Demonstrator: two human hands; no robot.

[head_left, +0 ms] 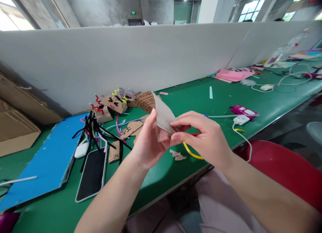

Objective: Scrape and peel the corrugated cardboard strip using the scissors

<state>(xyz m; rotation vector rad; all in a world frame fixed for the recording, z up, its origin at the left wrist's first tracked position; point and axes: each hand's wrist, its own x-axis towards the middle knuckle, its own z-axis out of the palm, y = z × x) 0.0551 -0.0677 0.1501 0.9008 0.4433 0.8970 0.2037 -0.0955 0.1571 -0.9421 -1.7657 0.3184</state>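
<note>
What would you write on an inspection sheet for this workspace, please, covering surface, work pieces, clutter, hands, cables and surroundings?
Surface: green table, with paper and cardboard bits on it.
Work pieces: bent cardboard piece, printed on one side; decorated cardboard face beyond it.
Clutter: phone, black fuzzy stems, blue board, pink paper, torn scraps.
Hands: left hand holds the cardboard piece; right hand pinches its near edge.
Cables: white charger, its cable running past the table edge.
Surroundings: white partition behind; red seat at right.
</note>
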